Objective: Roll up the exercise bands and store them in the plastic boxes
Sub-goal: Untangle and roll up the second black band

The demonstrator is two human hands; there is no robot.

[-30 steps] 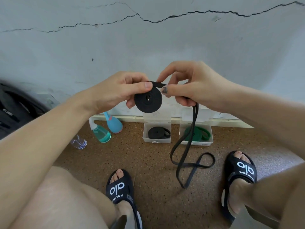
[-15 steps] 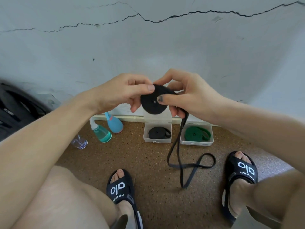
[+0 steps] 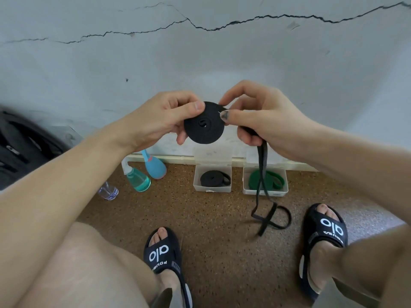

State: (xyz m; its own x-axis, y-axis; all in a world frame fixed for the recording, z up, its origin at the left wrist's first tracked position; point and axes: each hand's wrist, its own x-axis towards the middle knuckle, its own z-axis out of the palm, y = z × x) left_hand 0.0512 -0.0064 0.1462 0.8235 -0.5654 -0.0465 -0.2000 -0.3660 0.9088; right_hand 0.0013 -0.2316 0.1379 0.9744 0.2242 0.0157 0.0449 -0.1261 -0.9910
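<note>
A black exercise band is wound into a flat coil at chest height. My left hand pinches the coil's left side with thumb on its face. My right hand grips the band on the right, thumb at the coil's edge. The unrolled tail hangs from my right hand to the floor, where it lies in a loose loop. Two clear plastic boxes stand by the wall: the left box holds a rolled black band, the right box a rolled green band.
A teal spray bottle, a blue bulb-shaped item and a small clear bottle lie on the speckled brown floor at left. A black bag sits at far left. My feet in black slides flank the floor space.
The coil has grown slightly and turned as both hands wound it. My right hand shifted its grip along the band, and the hanging tail has shortened and swung right, in front of the green band's box.
</note>
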